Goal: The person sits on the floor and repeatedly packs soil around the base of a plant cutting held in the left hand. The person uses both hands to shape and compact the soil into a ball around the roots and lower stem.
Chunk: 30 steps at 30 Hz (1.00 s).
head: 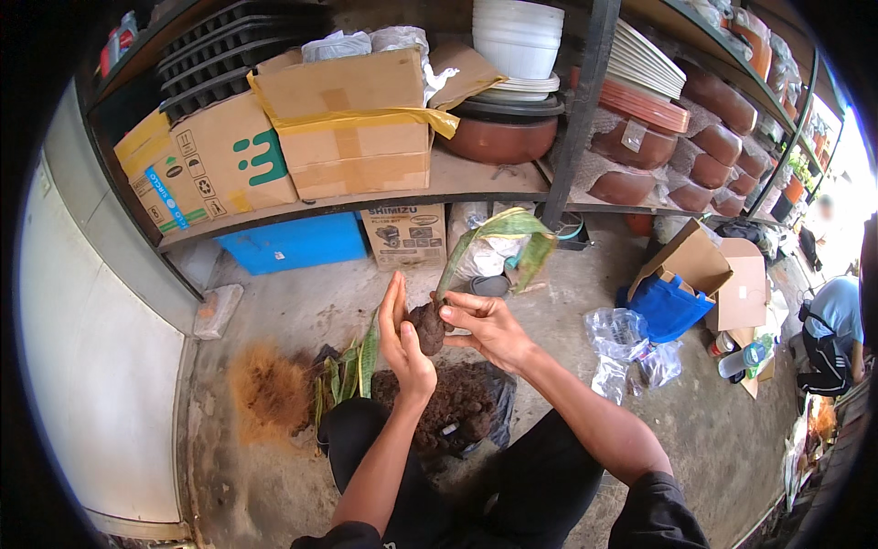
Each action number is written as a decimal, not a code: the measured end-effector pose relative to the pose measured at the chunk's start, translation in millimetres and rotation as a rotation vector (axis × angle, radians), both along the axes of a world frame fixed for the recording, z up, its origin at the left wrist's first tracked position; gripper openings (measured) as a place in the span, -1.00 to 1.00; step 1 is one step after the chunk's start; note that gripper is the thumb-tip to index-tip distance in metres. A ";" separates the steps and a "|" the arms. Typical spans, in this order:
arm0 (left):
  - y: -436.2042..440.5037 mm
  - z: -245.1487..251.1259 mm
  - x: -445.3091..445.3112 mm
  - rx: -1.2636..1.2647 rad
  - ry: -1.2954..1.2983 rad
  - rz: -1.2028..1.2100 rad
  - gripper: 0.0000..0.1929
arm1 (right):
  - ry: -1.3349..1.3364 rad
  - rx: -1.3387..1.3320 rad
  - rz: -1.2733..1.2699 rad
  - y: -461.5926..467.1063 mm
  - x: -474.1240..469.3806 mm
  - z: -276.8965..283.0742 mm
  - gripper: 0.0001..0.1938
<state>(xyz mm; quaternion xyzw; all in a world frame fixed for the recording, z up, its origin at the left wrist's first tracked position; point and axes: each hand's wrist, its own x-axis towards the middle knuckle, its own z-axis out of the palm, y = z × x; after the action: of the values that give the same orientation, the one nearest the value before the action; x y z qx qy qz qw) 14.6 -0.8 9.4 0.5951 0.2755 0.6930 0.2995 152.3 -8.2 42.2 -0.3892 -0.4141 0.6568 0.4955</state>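
A snake plant leaf (456,254), green with a yellowish edge and bent over at its top, rises from a dark clump of soil (429,328) in front of me. My right hand (483,326) pinches the leaf's base and the clump between thumb and fingers. Against the clump's left side rests my left hand (405,340), its fingers extended upward. Below both hands lies a heap of dark soil (456,412) on a black plastic sheet (504,405). More snake plant leaves (350,370) lie left of the heap, beside a pile of brown fibre (271,384).
A shelf (370,199) ahead carries cardboard boxes (350,151) and stacked pots (514,41). Beneath it are a blue box (295,240) and a carton (408,237). A blue bag (665,305) and plastic bags (617,333) stand right; another person (833,329) crouches at far right.
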 end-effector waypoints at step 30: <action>-1.1 6.0 13.1 -0.433 -0.484 0.157 -0.54 | -0.651 0.465 -0.345 -23.3 -38.3 23.8 -0.60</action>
<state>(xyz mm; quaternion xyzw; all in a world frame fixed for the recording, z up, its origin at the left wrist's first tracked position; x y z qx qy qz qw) 27.8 -2.0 15.4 0.3127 0.3820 0.7606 0.4215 114.0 -31.6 65.9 -0.5177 -0.6146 0.2967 0.5160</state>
